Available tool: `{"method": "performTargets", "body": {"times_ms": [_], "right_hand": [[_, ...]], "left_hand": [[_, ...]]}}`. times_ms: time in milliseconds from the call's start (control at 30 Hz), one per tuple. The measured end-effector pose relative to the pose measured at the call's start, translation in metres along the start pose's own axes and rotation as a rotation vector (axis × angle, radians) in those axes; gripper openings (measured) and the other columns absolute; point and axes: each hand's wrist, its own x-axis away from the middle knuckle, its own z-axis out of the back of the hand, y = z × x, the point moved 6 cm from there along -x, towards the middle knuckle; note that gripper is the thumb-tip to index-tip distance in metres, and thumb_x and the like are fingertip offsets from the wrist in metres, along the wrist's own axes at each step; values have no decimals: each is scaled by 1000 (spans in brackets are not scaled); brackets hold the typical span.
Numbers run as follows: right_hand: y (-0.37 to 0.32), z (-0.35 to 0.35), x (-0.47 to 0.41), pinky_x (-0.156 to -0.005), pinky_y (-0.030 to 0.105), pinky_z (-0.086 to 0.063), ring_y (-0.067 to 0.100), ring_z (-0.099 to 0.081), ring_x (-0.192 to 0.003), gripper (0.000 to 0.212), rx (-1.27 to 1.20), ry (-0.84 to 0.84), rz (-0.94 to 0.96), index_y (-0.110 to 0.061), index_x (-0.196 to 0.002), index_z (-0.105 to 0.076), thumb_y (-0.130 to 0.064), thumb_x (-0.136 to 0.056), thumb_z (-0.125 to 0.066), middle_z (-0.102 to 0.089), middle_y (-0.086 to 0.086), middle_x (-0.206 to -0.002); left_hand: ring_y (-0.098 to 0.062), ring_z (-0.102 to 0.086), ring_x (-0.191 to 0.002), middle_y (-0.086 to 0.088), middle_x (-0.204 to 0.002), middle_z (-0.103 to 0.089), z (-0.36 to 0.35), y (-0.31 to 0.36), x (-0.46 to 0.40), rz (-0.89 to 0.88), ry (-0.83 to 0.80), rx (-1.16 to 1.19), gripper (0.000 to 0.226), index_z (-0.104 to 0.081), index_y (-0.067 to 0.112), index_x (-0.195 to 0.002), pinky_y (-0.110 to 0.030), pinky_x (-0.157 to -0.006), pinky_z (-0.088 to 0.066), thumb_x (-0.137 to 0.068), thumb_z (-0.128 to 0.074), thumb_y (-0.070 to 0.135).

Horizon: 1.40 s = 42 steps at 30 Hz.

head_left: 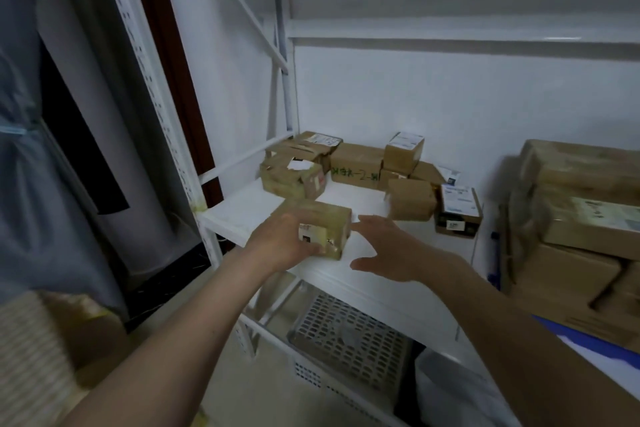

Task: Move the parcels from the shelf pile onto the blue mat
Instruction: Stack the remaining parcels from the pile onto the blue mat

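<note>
While the left hand's (277, 246) fingers (313, 248) curl round a small parcel (323, 227) near the shelf's (374, 274) front edge, the right hand (384, 246) hovers just beside it, fingers spread and holding nothing. More parcels (356, 166) crowd the shelf's back edge; larger boxes (581, 218) stack at its right end.

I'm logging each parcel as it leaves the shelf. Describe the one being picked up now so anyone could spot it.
On the white shelf, look at the front edge, forward of the pile at the back. The small tape-wrapped brown parcel there is gripped by the left hand; no other parcel is being touched.
</note>
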Motion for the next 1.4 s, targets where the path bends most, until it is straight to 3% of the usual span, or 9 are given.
{"method": "performTargets", "body": {"times_ms": [233,467,633,700,900,1033,1100,1267,1400], "right_hand": [[-12,-11,-57,-112,33,-20,23,-19,-141,65,15,-21,-10,-20,-146,-30,-36,-91,-59,-25,3,-154],[-10,-17,-125,-117,36,-13,23,-7,-147,74,9,-49,-47,-20,-152,-18,-40,-92,-57,-15,5,-159],[-10,-8,-174,-114,30,-13,23,-13,-145,67,-19,-47,-16,-17,-151,-18,-37,-96,-50,-20,6,-157],[-3,-2,-192,-115,35,-15,25,-11,-146,70,-48,-37,-36,-16,-152,-15,-40,-96,-49,-15,7,-158],[35,6,-255,-115,37,-17,25,-17,-143,54,-66,-44,-72,-22,-143,-37,-35,-94,-55,-24,3,-155],[49,12,-294,-115,30,-14,19,-18,-144,58,-78,-34,-63,-18,-147,-30,-33,-96,-53,-22,0,-156],[54,8,-310,-114,31,-15,22,-18,-144,62,-101,-63,-84,-17,-148,-26,-34,-96,-53,-22,2,-156],[72,-2,-343,-112,31,-21,23,-25,-141,65,-159,-102,-168,-18,-148,-24,-37,-94,-55,-30,3,-153],[84,-7,-354,-113,29,-19,21,-21,-143,73,-268,-107,-262,-20,-151,-17,-37,-93,-57,-23,1,-157]], "left_hand": [[-18,-47,-125,-2,-139,-47,15,-53,-30,56,-31,7,54,-51,29,-135,-25,-94,-40,-85,-68,39],[-17,-44,-128,1,-142,-44,18,-101,-72,100,-31,-13,57,-50,27,-134,-27,-96,-37,-83,-68,46],[-17,-40,-132,2,-148,-38,30,-127,-121,128,-57,-60,63,-45,27,-139,-28,-101,-37,-83,-66,50],[-18,-40,-132,1,-148,-38,38,-128,-147,123,-59,-60,61,-45,27,-139,-27,-98,-37,-85,-66,47],[-17,-51,-120,3,-133,-54,47,-123,-223,73,-95,-35,42,-57,23,-129,-22,-86,-38,-89,-65,36],[-21,-54,-114,-2,-127,-58,46,-142,-267,94,-101,-26,39,-62,20,-124,-33,-92,-47,-87,-65,34],[-21,-53,-115,-2,-129,-56,41,-156,-285,103,-127,-19,40,-60,20,-126,-30,-88,-46,-88,-65,32],[-20,-56,-110,-2,-133,-54,29,-188,-339,103,-173,24,60,-49,22,-135,-31,-88,-50,-81,-70,36],[-25,-54,-116,-6,-139,-47,23,-199,-378,71,-200,80,101,-30,28,-147,-35,-86,-54,-60,-78,48]]}}
